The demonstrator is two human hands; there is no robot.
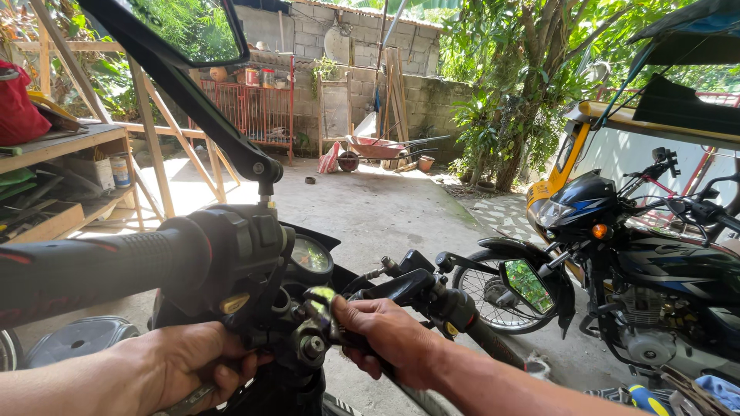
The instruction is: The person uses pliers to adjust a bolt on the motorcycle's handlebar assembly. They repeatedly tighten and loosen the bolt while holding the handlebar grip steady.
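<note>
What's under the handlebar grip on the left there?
Under the black handlebar grip lies a grey rounded cover on the concrete floor. The left hand reaches beneath the switch housing; its fingertips are hidden.

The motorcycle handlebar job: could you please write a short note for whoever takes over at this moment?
Left hand: below the handlebar switch housing, holding what looks like a metal tool.
Right hand: fingers on a small fitting at the handlebar centre.
Nearby: speedometer, left grip, mirror mounted.
Done: cannot tell.
Left: fitting in hand, apparently not finished.
</note>
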